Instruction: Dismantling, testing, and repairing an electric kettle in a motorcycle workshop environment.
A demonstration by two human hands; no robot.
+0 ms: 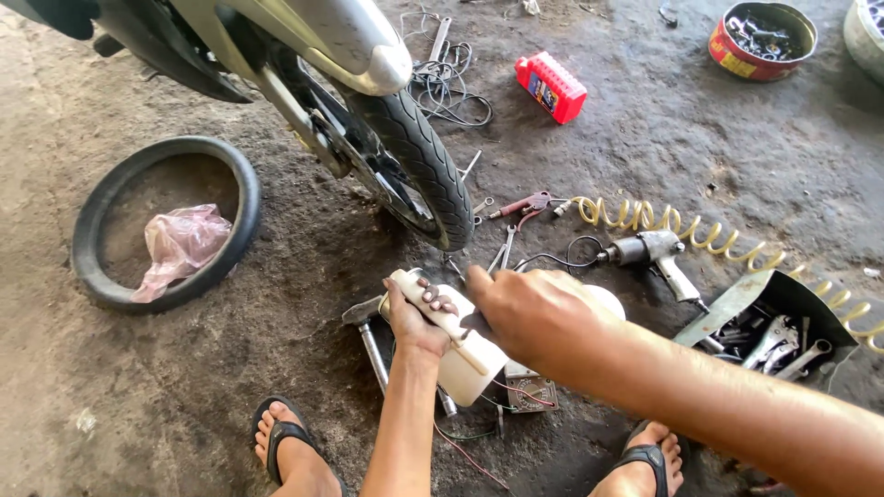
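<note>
My left hand (416, 317) grips a white plastic part (460, 354) by its long cream-coloured arm, low in the middle of the head view. My right hand (534, 313) lies over the top of the same white part, fingers curled on it and hiding its upper side. Thin red and dark wires (479, 442) hang from the part towards the ground. A hammer (368, 336) lies just left of my left hand. A small grey box with wires (529, 391) sits under the part.
A motorcycle's wheel (419, 166) stands just ahead. A loose tyre (166, 221) with a pink bag (180, 244) lies left. An air impact wrench (649, 253) on a yellow coiled hose (700, 235), a wrench-filled tin (773, 327), a red bottle (550, 86) and a red can (762, 39) lie right.
</note>
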